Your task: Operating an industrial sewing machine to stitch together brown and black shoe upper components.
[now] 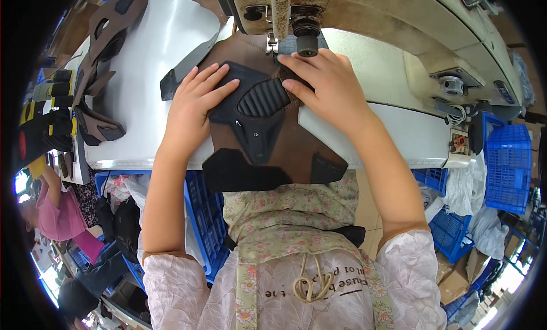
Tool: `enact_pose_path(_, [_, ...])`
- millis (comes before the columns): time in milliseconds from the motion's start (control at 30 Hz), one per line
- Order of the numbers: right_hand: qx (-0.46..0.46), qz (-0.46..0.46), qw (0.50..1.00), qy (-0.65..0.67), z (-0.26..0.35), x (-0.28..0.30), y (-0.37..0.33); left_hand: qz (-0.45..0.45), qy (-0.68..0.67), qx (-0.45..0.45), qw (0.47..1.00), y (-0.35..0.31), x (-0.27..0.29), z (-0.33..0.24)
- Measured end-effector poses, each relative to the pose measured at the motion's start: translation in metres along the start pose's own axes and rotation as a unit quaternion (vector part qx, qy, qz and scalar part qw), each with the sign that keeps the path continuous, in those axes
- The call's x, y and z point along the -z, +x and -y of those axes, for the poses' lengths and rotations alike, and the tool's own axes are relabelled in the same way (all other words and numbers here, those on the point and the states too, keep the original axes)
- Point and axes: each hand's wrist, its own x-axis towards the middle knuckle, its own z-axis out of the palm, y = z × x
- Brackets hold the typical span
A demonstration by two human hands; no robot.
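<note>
A flat brown panel with black overlays and a ribbed black oval patch lies on the sewing machine's table, its near edge overhanging the front. My left hand rests on its left side, open, with the fingers spread over the black overlay. On the upper right of the panel lies my right hand, also open, index finger stretched toward the presser foot and thumb beside the ribbed patch. The presser foot stands over the panel's far part; whether the needle is in the material is too small to tell.
The sewing machine arches over the far and right side. Several similar brown and black pieces hang together along the table's left. Blue crates stand at the right and below the table. A person in pink sits at the far left.
</note>
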Motion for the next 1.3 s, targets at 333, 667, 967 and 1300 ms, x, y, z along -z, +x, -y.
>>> enact_pose_path(333, [0.034,0.007,0.994,-0.107,0.01,-0.004,-0.001,-0.002,0.008,-0.006,1.0,0.002,0.002,0.004])
enact_pose_path(667, [0.038,0.023,0.994,-0.097,0.016,-0.003,-0.002,-0.005,0.006,0.003,1.0,0.004,0.002,0.003])
enact_pose_path(967, [0.041,-0.017,0.994,-0.1,0.015,-0.008,-0.002,-0.016,-0.007,0.002,1.0,0.012,-0.001,0.011])
enact_pose_path(1300, [0.018,-0.034,0.992,-0.119,0.014,-0.016,0.005,-0.017,-0.05,-0.002,0.999,0.028,-0.004,0.034])
